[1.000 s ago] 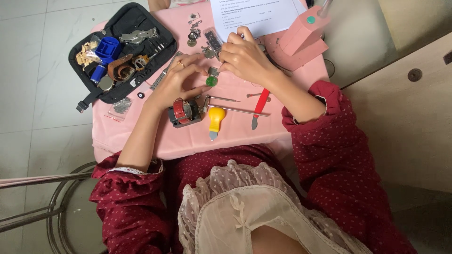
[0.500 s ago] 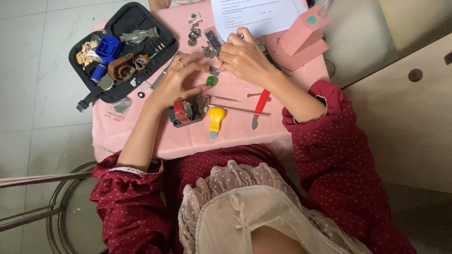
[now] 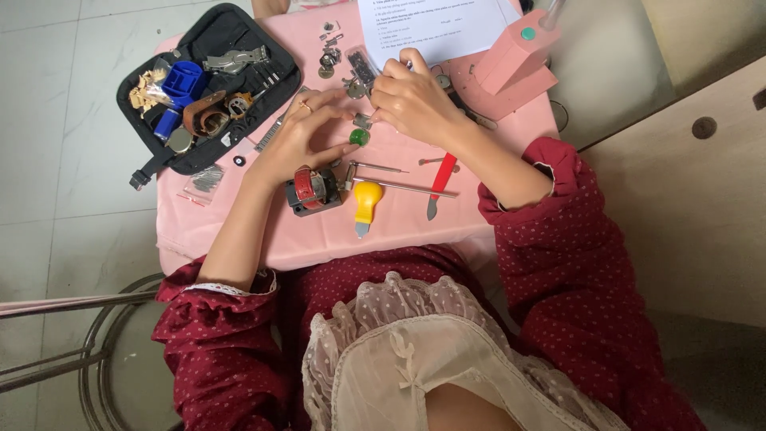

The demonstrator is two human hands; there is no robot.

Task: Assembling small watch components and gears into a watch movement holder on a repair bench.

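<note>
Pink table (image 3: 335, 231), black tool case (image 3: 239, 32) — yellow-handled tool (image 3: 365, 198), red-handled knife (image 3: 441, 177).

black tool pouch (image 3: 239, 48), yellow-handled tool (image 3: 366, 198), paper (image 3: 435, 28)

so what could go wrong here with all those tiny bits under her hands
1. The left hand and right hand crowd a small metal piece and a green piece; a nudge could flick either off the pink table.
2. The yellow-handled tool lies near the table's front edge and might get knocked into the lap.
3. The open tool case overhangs the table's left side and may tip.
</note>
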